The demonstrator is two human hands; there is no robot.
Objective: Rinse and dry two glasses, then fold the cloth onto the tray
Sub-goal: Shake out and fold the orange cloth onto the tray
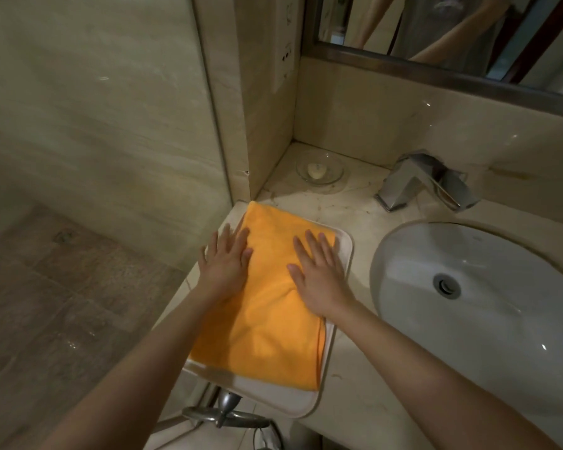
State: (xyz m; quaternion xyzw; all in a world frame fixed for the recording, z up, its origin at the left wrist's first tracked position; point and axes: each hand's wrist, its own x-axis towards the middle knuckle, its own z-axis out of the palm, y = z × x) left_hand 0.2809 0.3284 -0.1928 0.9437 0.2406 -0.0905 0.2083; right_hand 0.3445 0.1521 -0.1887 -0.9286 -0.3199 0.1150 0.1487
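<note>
both my hands are flat on the orange cloth (267, 306) right in the middle of the frame; the left hand (225, 266) has its fingers straight and spread, lying over the cloth's left edge with the outer fingers hanging off toward the tray's rim; the right hand (319, 277) is the same deal, palm down, fingers splayed, pressing on the right side of the cloth; neither one is curled round anything, just open palms resting on fabric; the cloth is folded into a long rectangle and lies on the pale tray (283, 401), which sits on the marble counter (355, 378) running from centre down to lower centre; a strip of tray shows bare at the near end and along the right side; to the right, filling the right middle of the frame, is the white sink (468, 287) with its drain (446, 285); the chrome tap (426, 181) stands above it, upper right of centre; a clear glass soap dish (319, 170) with a small bit of soap sits in the counter's back corner, above the tray; can't spot the two glasses anywhere; the mirror (436, 37) across the top right reflects arms and a torso; a chrome fitting (226, 410) pokes out below the tray at bottom centre.
</note>
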